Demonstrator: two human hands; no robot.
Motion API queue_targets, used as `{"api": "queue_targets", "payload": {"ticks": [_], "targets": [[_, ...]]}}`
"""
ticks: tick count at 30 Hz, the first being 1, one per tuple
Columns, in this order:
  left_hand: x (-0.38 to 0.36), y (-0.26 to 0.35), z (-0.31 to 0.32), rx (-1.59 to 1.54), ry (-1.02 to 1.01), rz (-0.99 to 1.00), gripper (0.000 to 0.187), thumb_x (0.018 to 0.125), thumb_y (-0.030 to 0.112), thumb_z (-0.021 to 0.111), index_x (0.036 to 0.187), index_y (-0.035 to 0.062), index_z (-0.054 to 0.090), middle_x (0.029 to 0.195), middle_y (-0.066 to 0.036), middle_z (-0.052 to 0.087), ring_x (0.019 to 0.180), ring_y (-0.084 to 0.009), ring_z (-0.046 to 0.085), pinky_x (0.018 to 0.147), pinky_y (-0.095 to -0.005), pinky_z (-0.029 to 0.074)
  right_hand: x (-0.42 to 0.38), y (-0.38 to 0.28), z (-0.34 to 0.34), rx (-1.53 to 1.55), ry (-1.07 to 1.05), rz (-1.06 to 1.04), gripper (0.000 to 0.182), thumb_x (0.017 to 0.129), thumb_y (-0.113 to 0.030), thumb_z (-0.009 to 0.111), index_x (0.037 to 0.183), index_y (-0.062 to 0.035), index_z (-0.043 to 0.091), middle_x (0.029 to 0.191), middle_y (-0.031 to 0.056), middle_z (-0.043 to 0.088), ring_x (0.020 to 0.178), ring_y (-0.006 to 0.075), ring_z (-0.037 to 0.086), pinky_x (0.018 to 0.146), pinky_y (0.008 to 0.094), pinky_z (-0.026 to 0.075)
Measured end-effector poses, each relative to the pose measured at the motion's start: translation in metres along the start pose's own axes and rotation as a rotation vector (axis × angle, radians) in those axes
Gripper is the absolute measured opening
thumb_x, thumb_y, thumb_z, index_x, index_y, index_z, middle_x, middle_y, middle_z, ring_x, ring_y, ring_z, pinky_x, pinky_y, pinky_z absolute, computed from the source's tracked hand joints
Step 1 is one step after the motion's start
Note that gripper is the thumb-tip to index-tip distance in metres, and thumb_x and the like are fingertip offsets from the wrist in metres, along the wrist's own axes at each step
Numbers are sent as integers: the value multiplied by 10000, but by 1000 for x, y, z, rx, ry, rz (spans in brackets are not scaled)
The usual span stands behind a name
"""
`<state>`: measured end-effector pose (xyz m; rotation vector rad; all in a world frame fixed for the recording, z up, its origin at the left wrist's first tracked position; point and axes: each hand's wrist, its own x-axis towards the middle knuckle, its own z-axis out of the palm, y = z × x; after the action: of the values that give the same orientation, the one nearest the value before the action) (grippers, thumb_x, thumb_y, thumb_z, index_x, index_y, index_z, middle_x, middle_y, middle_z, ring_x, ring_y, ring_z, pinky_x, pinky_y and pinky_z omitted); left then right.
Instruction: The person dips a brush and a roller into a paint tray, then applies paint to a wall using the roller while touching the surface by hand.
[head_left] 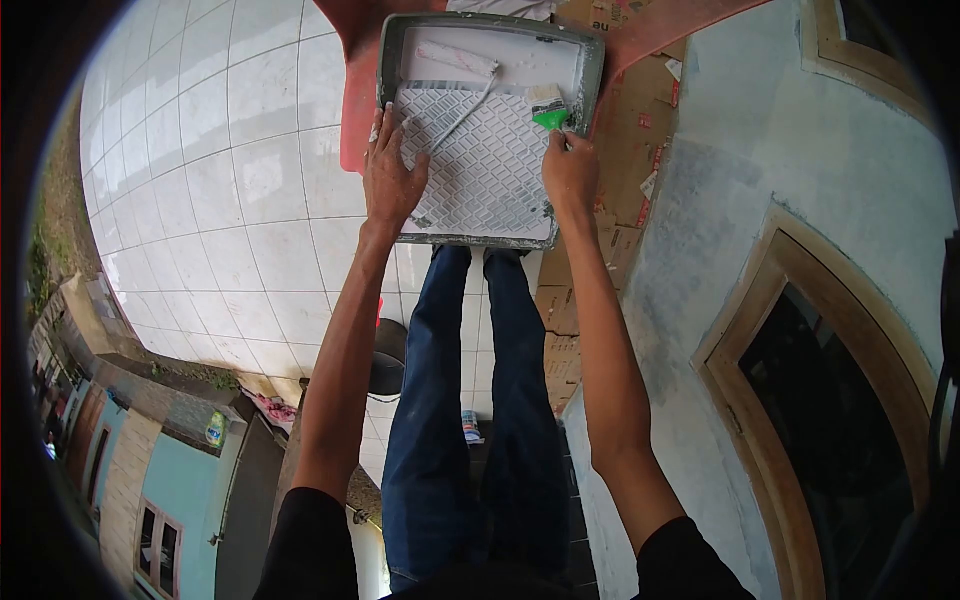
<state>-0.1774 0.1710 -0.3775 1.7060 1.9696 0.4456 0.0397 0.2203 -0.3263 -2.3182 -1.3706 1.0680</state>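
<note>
A dark-rimmed paint tray (592,75) with a ridged slope and white paint in its far end sits on a red plastic chair (357,125). My left hand (393,175) grips the tray's left rim, its thumb over the inner side. In my right hand (572,175) is a paintbrush (549,112) with a green base and pale bristles, held over the tray's right side, bristles pointing away from me. A small paint roller (458,60) lies in the far end, its thin wire frame running down across the slope toward my left hand.
Flattened cardboard (620,190) lines the floor along the wall (690,200), which has wooden-framed windows (790,290). White tiles (270,180) cover the floor on the left. A dark bucket (388,360) stands beside my left leg, and a small container (471,425) lies between my legs.
</note>
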Motion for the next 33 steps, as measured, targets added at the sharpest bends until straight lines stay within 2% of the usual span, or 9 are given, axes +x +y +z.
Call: {"api": "queue_targets", "payload": {"ticks": [6,8,9,11,15,20,23,28,33], "targets": [[1,-3,3,12,14,15,488,764,101,646,1207,-60,521,1461,-179,319,1381,-313,249,1085,-463,289,0,-16,-4,49,-118,42,306,885,-203,478,835,53,638,821,281,624,790,435,608,729,468,473],[0,-5,2,9,9,9,488,764,103,646,1206,-63,521,1461,-178,320,1381,-313,249,1085,-462,289,8,-24,-18,66,47,-32,270,878,-208,513,880,16,663,829,261,643,788,413,626,726,455,490],[0,-5,2,14,10,13,489,762,103,648,1205,-63,522,1461,-177,322,1380,-313,250,1084,-462,291,15,-21,-17,66,46,-30,270,878,-208,513,880,16,663,829,261,643,788,413,626,726,455,490],[-2,-4,3,19,7,19,490,760,104,650,1203,-64,523,1460,-177,323,1380,-314,252,1082,-462,293,35,-16,-11,-163,232,-166,239,871,-205,544,923,-14,677,824,237,657,793,386,641,726,445,503],[0,-4,1,-7,8,8,487,754,95,649,1196,-66,524,1460,-178,322,1377,-317,256,1081,-459,297,41,-33,-11,-281,207,-243,223,854,-186,561,937,-15,676,820,228,660,802,363,651,724,448,509],[1,-3,-1,-14,25,37,487,749,93,643,1195,-64,524,1456,-190,323,1371,-328,264,1081,-453,300,43,-22,8,-477,46,-380,207,830,-167,573,944,-28,674,857,213,666,827,358,652,732,455,509],[0,-1,-4,-48,-2,-5,481,770,95,638,1209,-67,528,1460,-177,323,1377,-321,257,1107,-437,273,36,-16,1,-497,-33,-357,218,832,-162,573,978,-38,676,876,206,667,839,354,651,738,452,509],[0,0,-4,-39,-2,-7,473,768,96,639,1197,-75,534,1458,-177,328,1374,-320,264,1102,-440,279,37,-30,-39,-494,-12,-325,264,830,-171,590,1048,-43,668,897,210,665,854,353,649,745,441,512],[-1,-2,-3,-40,-2,4,484,758,96,635,1201,-65,527,1460,-182,320,1375,-322,260,1084,-455,294,47,-34,-24,-411,65,-369,280,833,-186,602,1062,-38,663,899,219,659,843,354,644,740,424,513]]}}
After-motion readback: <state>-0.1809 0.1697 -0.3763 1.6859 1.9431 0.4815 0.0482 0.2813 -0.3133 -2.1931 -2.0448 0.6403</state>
